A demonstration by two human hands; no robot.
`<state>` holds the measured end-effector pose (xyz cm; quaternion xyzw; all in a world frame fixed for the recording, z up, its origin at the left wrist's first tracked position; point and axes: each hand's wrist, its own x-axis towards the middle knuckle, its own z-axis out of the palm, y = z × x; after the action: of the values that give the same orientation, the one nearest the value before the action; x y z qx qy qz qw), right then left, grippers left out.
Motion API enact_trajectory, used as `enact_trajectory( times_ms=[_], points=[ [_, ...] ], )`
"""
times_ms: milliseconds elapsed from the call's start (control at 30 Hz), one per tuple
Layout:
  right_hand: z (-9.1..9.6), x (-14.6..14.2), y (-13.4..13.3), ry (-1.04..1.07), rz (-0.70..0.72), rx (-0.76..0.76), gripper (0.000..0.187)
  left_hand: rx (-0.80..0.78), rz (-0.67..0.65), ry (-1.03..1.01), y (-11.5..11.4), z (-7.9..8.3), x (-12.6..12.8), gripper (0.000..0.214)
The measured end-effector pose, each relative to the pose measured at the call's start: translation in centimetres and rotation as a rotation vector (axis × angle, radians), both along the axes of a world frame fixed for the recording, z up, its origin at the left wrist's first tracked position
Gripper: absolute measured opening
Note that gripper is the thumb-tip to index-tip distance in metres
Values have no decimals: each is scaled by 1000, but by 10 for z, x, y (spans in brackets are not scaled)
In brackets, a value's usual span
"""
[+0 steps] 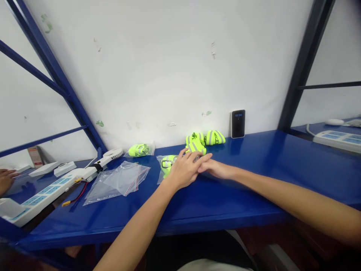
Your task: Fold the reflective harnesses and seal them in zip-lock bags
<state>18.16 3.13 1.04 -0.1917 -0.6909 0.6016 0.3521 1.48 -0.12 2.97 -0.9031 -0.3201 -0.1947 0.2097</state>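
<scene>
A white wall (155, 75) backs the blue table (270, 154), where a bagged neon-yellow bundle (167, 162) lies partly hidden behind the left hand (183, 169). This overlaps the right hand (217, 169); whether either grip is wide or holding anything, I cannot tell.

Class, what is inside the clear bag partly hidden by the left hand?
Inside the clear bag, a bright yellow-green bundle with a grey patch shows. The left hand covers the bag's right part, so whatever lies there cannot be fully seen.
</scene>
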Motion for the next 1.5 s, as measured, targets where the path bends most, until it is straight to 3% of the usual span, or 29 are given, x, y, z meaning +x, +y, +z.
enact_trajectory(
  times_ms=[100, 233, 367, 500, 633, 700, 767, 900, 1033, 1133, 1267, 1333, 1500],
  points=[
    [8, 3, -5, -166, 35, 138, 20, -24, -62, -58, 0, 2, 3, 67],
    [20, 0, -18, -204, 62, 263, 32, -160, -211, -148, -6, 11, 7, 75],
    [22, -6, -23, -237, 101, 266, 24, -320, -239, -216, -9, 21, 1, 75],
    [18, -9, -20, -214, 93, 203, 26, -449, -300, -307, -10, 28, -8, 51],
    [11, -8, -15, -187, 85, 138, 14, -504, -402, -721, -7, 31, -17, 45],
    [9, -7, -11, -223, 77, 115, 7, -442, -325, -925, 0, 30, -24, 48],
    [9, -6, -8, -239, 88, 66, 14, -463, -161, -960, 9, 25, -31, 49],
    [14, 0, -6, -263, 246, 34, 15, -721, 134, -730, 24, 12, -38, 61],
    [15, 5, -4, -331, 301, 148, 8, -872, 196, -619, 25, 1, -36, 67],
    [12, 7, 0, -354, 171, 323, 8, -1057, 151, -582, 24, -1, -35, 58],
    [14, 15, 12, -219, -338, 581, 8, -1175, 89, -834, 27, -1, -37, 44],
    [17, 19, 18, -129, -529, 570, 15, -1168, 56, -1024, 29, -2, -36, 43],
    [16, 17, 29, 3, -739, 326, 20, -942, -12, -1211, 32, -13, -22, 45]
  ],
)
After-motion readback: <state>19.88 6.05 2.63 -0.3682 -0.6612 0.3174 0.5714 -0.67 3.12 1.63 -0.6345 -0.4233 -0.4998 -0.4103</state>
